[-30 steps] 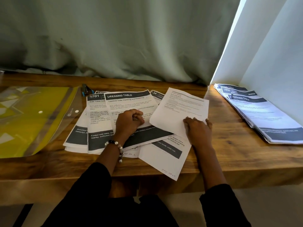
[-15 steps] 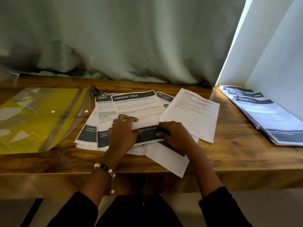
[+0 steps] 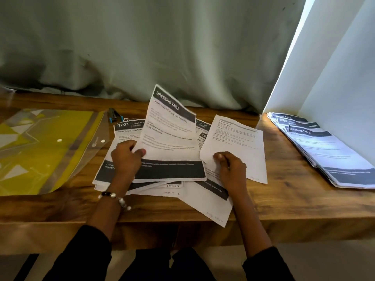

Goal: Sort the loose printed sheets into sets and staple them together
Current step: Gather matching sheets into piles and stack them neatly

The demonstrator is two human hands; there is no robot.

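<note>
A loose heap of printed sheets (image 3: 129,136) lies spread in the middle of the wooden table (image 3: 284,199). My left hand (image 3: 126,157) grips the left edge of the top "DRESSING TABLE" sheet (image 3: 172,134), whose far end stands raised off the heap. My right hand (image 3: 231,169) rests curled on the near left corner of a text-only sheet (image 3: 237,142) to the right. A blue and black stapler (image 3: 114,115) lies behind the heap, partly hidden.
A yellow clear plastic folder (image 3: 44,151) lies open at the left. A fanned stack of printed sets (image 3: 324,151) lies at the right by a white wall (image 3: 334,78). A grey-green curtain (image 3: 142,47) hangs behind the table. One sheet (image 3: 211,207) overhangs the near edge.
My left hand has lifted the far end of the "DRESSING TABLE" sheet off the heap. My right hand moved from that sheet's lower edge to the text-only sheet.
</note>
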